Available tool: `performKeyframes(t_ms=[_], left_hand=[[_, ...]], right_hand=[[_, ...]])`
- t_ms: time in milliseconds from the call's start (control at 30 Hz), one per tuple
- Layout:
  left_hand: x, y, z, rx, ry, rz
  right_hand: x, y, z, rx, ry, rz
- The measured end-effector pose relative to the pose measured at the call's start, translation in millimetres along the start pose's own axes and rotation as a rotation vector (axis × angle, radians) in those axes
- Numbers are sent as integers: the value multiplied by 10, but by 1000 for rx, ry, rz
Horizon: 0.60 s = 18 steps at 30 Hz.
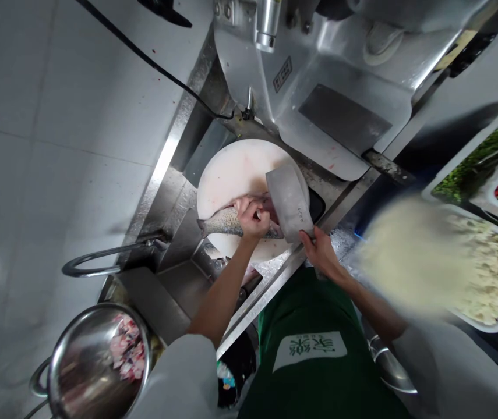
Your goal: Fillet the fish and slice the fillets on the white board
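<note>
A speckled fish lies across a round white cutting board, its tail toward the left edge. My left hand is closed on the fish's body, fingers curled over its upper side. In my right hand is the handle end of a broad cleaver. The blade covers the fish's right end, where some pink flesh shows beside it. Whether the blade's edge touches the fish I cannot tell.
A steel pot with pink chopped pieces stands lower left. Another cleaver lies on the steel machine behind the board. White baskets of chopped vegetables are at the right, partly behind a pale blurred shape. A metal loop juts out left.
</note>
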<state>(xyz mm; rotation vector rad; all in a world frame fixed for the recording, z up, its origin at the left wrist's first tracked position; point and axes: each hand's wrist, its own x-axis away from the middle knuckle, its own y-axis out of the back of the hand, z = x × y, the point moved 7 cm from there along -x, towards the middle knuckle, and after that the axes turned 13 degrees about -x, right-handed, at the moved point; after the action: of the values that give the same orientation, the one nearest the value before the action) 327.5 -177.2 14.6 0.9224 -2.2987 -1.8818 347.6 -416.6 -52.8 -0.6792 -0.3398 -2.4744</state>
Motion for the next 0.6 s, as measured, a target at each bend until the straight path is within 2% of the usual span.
performKeyframes(t_ms=[167, 400, 533, 600], left_hand=[[13, -29, -22, 23, 8, 4], [59, 27, -47, 123, -35, -123], [16, -14, -32, 144, 0, -104], [-11, -57, -43, 164, 24, -84]], right_hand=[[380, 116, -80, 202, -74, 39], [223, -121, 310, 396, -47, 40], [501, -84, 134, 426, -113, 47], [534, -158, 101, 424, -95, 13]])
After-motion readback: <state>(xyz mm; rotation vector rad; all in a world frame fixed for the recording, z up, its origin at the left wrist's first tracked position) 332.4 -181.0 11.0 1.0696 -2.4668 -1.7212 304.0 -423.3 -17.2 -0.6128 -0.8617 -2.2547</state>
